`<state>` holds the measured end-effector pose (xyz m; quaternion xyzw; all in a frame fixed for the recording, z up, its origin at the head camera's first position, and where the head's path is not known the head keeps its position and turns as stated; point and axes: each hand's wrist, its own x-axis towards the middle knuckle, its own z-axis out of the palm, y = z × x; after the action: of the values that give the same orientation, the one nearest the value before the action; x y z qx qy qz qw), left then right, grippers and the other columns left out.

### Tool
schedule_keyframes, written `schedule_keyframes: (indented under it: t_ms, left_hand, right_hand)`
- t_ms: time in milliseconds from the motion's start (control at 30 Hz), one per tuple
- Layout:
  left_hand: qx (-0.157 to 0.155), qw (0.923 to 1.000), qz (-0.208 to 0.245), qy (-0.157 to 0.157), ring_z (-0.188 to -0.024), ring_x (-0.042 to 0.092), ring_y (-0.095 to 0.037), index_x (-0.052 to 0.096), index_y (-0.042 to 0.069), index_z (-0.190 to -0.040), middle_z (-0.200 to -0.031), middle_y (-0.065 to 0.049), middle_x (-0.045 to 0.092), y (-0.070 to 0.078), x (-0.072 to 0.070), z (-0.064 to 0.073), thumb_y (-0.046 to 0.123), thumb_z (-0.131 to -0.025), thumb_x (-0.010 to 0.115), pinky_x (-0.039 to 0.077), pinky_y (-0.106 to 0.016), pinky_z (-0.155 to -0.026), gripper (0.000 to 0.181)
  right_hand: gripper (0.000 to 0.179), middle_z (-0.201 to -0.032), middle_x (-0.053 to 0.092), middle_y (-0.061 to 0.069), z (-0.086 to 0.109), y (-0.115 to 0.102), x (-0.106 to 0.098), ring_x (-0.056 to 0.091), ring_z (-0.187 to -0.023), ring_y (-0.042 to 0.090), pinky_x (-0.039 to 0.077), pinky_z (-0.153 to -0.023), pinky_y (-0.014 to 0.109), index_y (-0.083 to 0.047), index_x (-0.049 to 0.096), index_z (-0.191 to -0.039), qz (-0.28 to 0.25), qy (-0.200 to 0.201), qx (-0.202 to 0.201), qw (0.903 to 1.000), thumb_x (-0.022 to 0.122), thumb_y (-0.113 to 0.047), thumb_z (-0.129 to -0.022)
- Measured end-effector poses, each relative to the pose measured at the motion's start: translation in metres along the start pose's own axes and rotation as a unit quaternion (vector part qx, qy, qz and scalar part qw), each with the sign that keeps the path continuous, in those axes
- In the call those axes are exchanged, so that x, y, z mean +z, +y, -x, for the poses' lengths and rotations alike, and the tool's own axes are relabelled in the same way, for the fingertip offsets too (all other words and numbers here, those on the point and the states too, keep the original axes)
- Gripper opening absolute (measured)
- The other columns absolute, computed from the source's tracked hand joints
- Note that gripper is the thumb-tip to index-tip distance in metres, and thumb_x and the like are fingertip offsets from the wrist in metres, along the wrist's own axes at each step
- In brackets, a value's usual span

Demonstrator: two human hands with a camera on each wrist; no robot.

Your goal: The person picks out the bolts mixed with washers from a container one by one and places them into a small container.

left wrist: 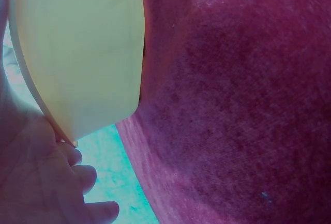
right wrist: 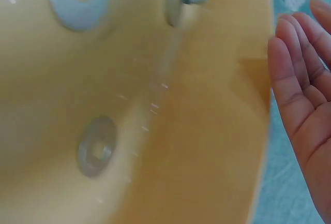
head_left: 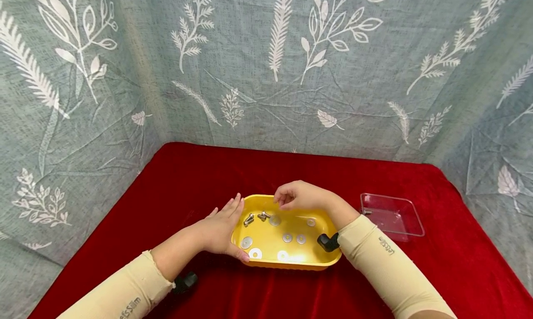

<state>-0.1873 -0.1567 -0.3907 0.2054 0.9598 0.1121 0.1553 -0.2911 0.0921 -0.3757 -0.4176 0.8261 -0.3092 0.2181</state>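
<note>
A yellow tray point(head_left: 291, 263) holds several flat metal washers point(head_left: 287, 237) and a few small bolts point(head_left: 248, 220) near its left end. My left hand point(head_left: 222, 229) rests against the tray's left end, fingers stretched along the rim and thumb at the front left corner. In the left wrist view, the fingertips stick out past the tray's edge. Over the far rim hovers my right hand point(head_left: 306, 196), its fingers loosely bent. The right wrist view shows that palm point(right wrist: 315, 131) beside the tray wall, with nothing visible in it.
To the right of the tray stands a clear plastic box point(head_left: 393, 215) with a small bolt point(head_left: 366, 212) at its left side. A red cloth point(head_left: 208, 171) covers the table. Patterned curtains point(head_left: 250, 69) hang behind and at both sides.
</note>
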Motion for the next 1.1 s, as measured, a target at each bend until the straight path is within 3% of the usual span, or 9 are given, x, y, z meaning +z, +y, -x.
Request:
schedule_keyframes:
  t_ms: [333, 600, 867, 1100]
  left_hand:
    - [0.001, 1.0000, 0.000, 0.000, -0.139, 0.001, -0.029, 0.001, 0.000, -0.146, -0.151, -0.016, -0.008, 0.001, 0.000, 0.000, 0.076, -0.054, 0.064, 0.014, -0.056, -0.106, 0.135]
    - [0.004, 1.0000, -0.003, 0.003, -0.139, 0.002, -0.030, 0.001, 0.000, -0.146, -0.152, -0.016, -0.007, 0.001, 0.000, 0.000, 0.076, -0.054, 0.064, 0.014, -0.056, -0.106, 0.135]
    - [0.006, 1.0000, 0.001, 0.004, -0.139, 0.001, -0.031, 0.000, 0.000, -0.145, -0.151, -0.017, -0.008, 0.000, 0.001, 0.001, 0.076, -0.054, 0.064, 0.014, -0.057, -0.106, 0.135]
    - [0.002, 1.0000, -0.004, 0.004, -0.139, 0.001, -0.029, 0.001, 0.001, -0.146, -0.152, -0.016, -0.007, -0.001, 0.003, 0.000, 0.076, -0.054, 0.064, 0.015, -0.055, -0.106, 0.134]
  right_hand:
    - [0.017, -0.086, 0.063, -0.005, -0.011, 0.002, 0.018, 0.058, -0.081, 0.008, 0.048, -0.074, 0.023, -0.004, 0.063, -0.103, 0.024, -0.013, -0.012, 0.9996, 0.063, -0.010, -0.087]
    - [0.024, -0.083, 0.062, -0.007, -0.014, 0.004, 0.030, 0.057, -0.075, 0.007, 0.047, -0.068, 0.021, -0.008, 0.062, -0.109, 0.042, -0.035, 0.015, 0.9984, 0.064, -0.010, -0.085]
    - [0.029, -0.075, 0.058, -0.008, -0.017, 0.011, 0.039, 0.051, -0.064, 0.005, 0.044, -0.062, 0.018, -0.011, 0.059, -0.113, 0.141, -0.043, -0.005, 0.9891, 0.065, -0.009, -0.085]
    - [0.018, -0.068, 0.051, -0.007, -0.022, 0.009, 0.043, 0.044, -0.061, 0.005, 0.039, -0.059, 0.017, -0.012, 0.063, -0.101, 0.188, -0.044, 0.015, 0.9810, 0.064, -0.009, -0.084]
